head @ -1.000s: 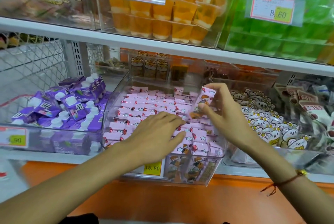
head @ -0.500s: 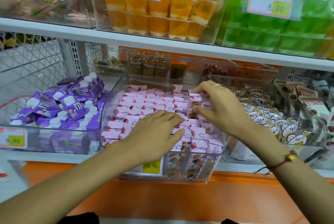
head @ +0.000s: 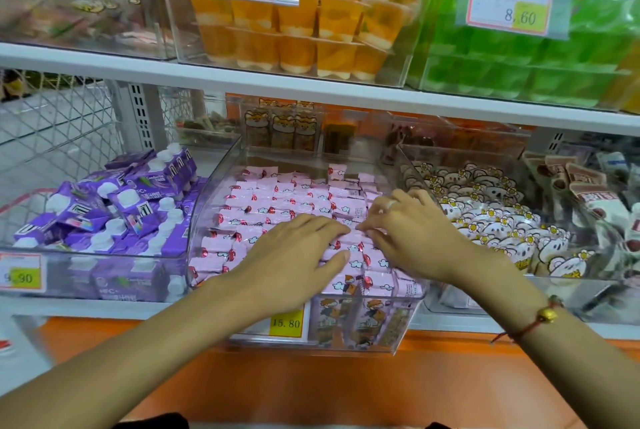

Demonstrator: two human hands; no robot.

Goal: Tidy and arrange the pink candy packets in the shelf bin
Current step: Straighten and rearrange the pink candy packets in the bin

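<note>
Rows of pink candy packets fill a clear plastic shelf bin in the middle of the lower shelf. My left hand lies flat, palm down, on the packets at the front middle of the bin. My right hand reaches in from the right, its fingers bent down onto the packets in the right half. The fingertips of the two hands almost meet. I see no packet lifted in either hand. The right thumb is hidden under the hand.
A bin of purple drink cartons stands to the left and a bin of white bear-print packets to the right. The upper shelf edge overhangs, carrying orange jelly cups and green packs. A yellow price tag fronts the bin.
My right hand held a pink packet up a second ago, lowered it into the right rows, and now presses down beside my left fingertips. The left hand stayed on the packets.
</note>
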